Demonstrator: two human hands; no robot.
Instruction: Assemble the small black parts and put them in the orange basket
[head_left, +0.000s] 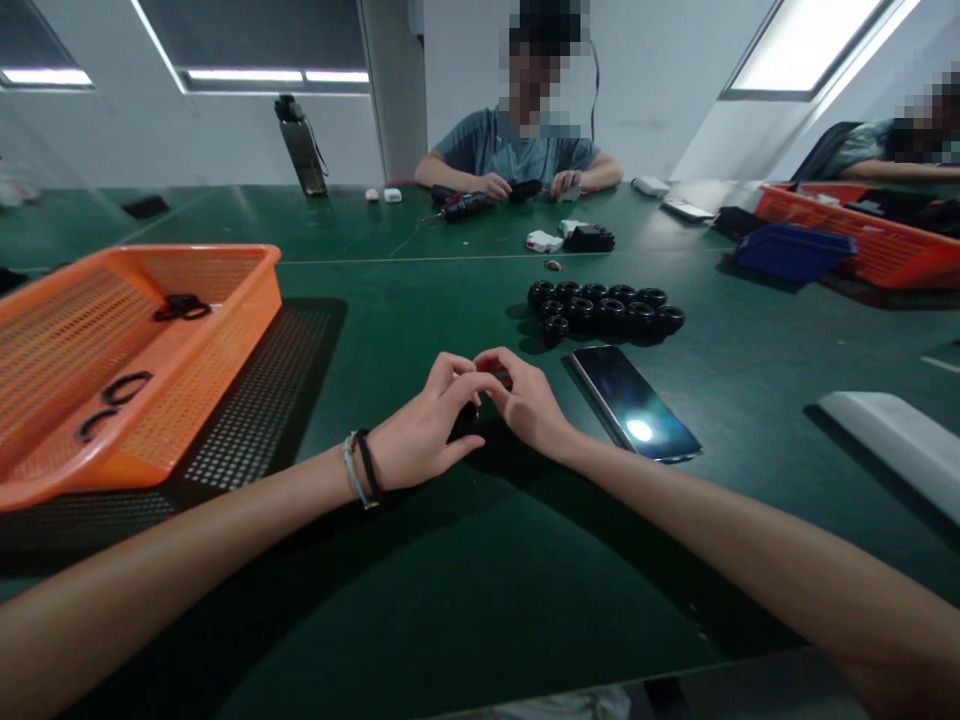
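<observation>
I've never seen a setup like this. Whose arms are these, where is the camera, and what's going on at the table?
There's no machine here: these are a person's bare hands. The single picture comes from a camera on that person's head, looking forward and down. The left hand holds a small black piece, mostly hidden; the right hand meets it at the fingertips, and what it grips can't be seen. On the green table, beyond the hands, sits a cluster of black parts, with a phone to the right and an orange basket to the left. Across sits another person.
</observation>
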